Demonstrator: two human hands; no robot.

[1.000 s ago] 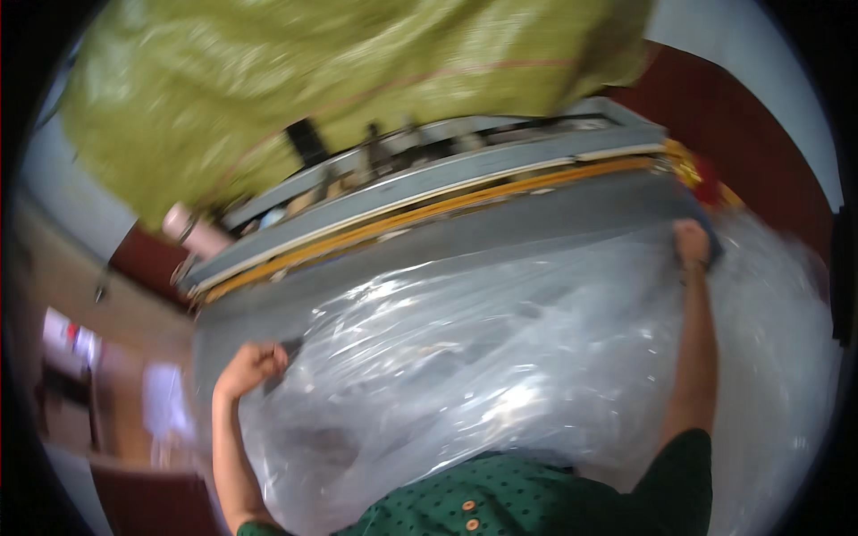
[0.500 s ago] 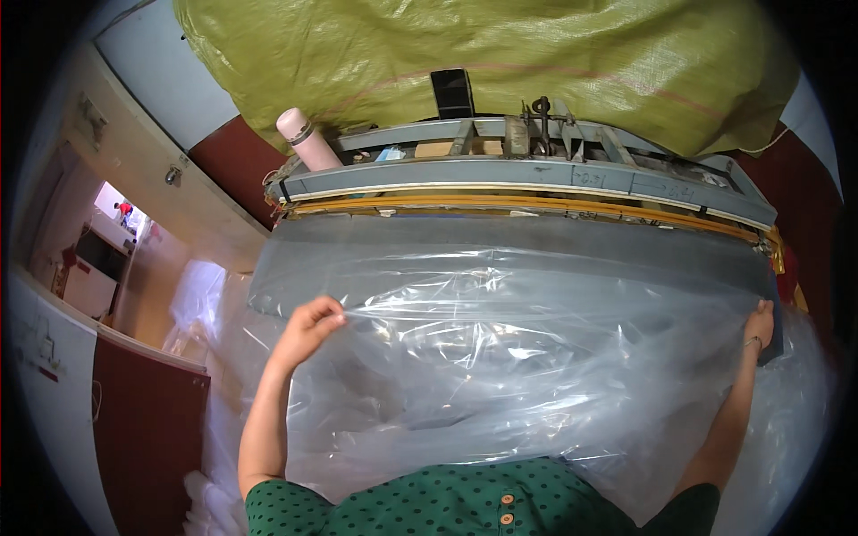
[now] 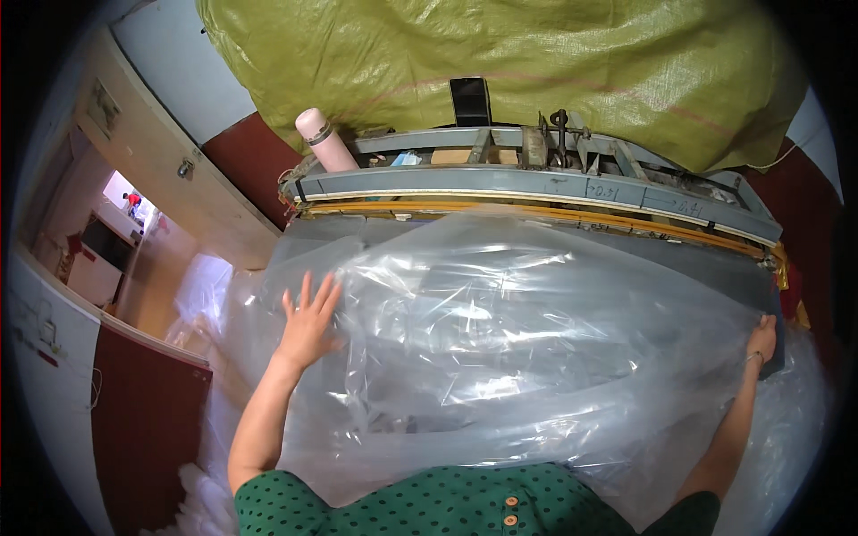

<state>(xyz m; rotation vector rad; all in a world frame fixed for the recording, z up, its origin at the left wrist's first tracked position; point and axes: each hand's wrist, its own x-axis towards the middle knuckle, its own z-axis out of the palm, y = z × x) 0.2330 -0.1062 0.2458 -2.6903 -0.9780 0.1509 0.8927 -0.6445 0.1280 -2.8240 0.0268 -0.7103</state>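
A large sheet of clear plastic film (image 3: pixel 500 330) covers most of the grey work table (image 3: pixel 697 268) and billows up in the middle, its far edge reaching toward the metal frame. My left hand (image 3: pixel 308 326) is over the film's left part with fingers spread, gripping nothing; whether the palm touches the film I cannot tell. At the table's right end, my right hand (image 3: pixel 761 339) has its fingers closed on the film's corner and pulls that edge taut.
Behind the table runs a long grey metal frame (image 3: pixel 429 183) with orange strips (image 3: pixel 536 213) along it. A pink flask (image 3: pixel 326 141) and a dark phone (image 3: pixel 470 101) stand there, before a yellow-green woven cover (image 3: pixel 572 54). More film hangs at both sides. An open door (image 3: pixel 170 161) is at left.
My left hand has let go of the film edge and opened its fingers. The film has puffed up and its middle has moved toward the metal frame. My right hand keeps its hold.
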